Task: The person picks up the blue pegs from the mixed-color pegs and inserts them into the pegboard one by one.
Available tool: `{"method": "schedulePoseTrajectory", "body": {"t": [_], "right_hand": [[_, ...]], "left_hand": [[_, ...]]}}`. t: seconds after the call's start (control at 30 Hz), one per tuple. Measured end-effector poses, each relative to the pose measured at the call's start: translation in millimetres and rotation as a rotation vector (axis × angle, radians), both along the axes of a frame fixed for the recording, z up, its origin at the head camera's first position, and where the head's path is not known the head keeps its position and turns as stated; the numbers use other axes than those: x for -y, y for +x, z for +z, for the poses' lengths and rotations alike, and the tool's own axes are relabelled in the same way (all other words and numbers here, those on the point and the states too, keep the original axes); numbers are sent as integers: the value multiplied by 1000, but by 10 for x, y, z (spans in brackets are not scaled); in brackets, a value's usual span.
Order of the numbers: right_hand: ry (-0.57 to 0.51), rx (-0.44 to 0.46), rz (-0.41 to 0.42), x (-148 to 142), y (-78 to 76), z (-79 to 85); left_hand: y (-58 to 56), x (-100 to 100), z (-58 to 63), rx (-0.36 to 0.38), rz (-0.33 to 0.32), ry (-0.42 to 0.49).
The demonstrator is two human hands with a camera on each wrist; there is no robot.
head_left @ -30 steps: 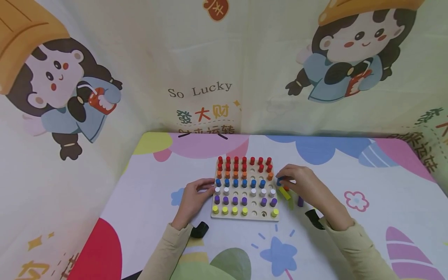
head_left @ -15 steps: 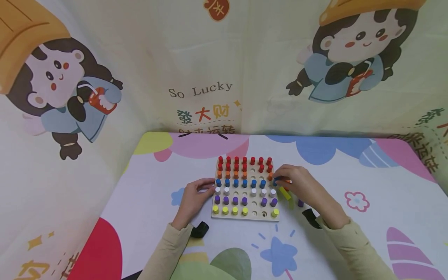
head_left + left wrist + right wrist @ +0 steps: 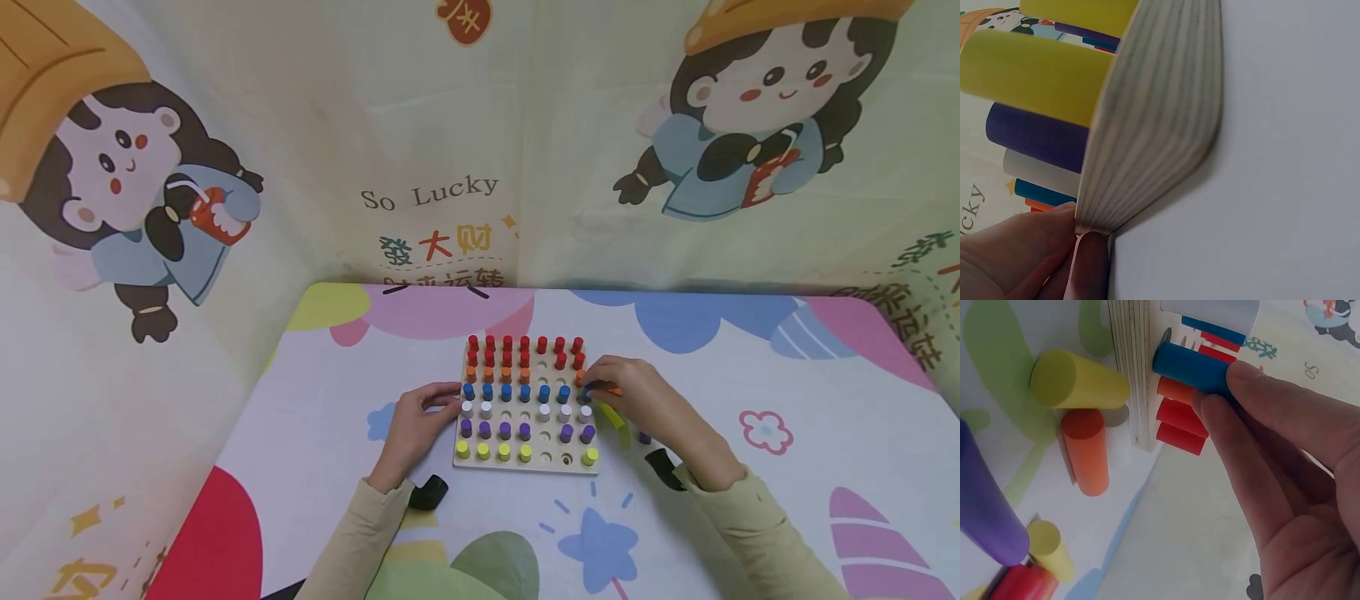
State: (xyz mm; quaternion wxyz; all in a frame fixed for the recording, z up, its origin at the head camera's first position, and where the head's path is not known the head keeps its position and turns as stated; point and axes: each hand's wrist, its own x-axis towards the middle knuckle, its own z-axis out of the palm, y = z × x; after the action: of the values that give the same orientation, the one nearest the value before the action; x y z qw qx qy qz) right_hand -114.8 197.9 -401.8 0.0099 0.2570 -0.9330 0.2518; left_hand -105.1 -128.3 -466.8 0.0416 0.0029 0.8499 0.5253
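Note:
A wooden pegboard (image 3: 525, 468) with rows of coloured pegs lies on the table. At its left edge, my left hand (image 3: 417, 429) holds the board's side; the left wrist view shows the thumb (image 3: 1089, 269) and a finger (image 3: 1029, 240) at the rim. My right hand (image 3: 643, 393) pinches a blue peg (image 3: 1191, 367) between thumb and fingertips. The peg's lower end is right by the hole at the right end of the blue row, between an orange peg (image 3: 1175, 389) and a white peg (image 3: 585, 413).
Loose pegs lie on the table right of the board: yellow (image 3: 1079, 381), orange (image 3: 1088, 453), purple (image 3: 988, 494), a smaller yellow (image 3: 1050, 550) and red (image 3: 1019, 584). Several board holes (image 3: 545, 457) have no peg. A printed cloth wall stands behind the table.
My right hand has moved left with the blue peg, from beside the board to over the right end of the blue row. The left hand has stayed at the board's edge.

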Motion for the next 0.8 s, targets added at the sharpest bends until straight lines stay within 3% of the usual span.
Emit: {"method": "schedulePoseTrajectory", "body": {"t": [0.27, 0.8], "right_hand": [[-38, -18, 30, 18, -10, -18], [-27, 29, 51, 28, -8, -44]], "left_hand": [[2, 0, 3, -8, -4, 3], [0, -10, 19, -16, -8, 16]]}}
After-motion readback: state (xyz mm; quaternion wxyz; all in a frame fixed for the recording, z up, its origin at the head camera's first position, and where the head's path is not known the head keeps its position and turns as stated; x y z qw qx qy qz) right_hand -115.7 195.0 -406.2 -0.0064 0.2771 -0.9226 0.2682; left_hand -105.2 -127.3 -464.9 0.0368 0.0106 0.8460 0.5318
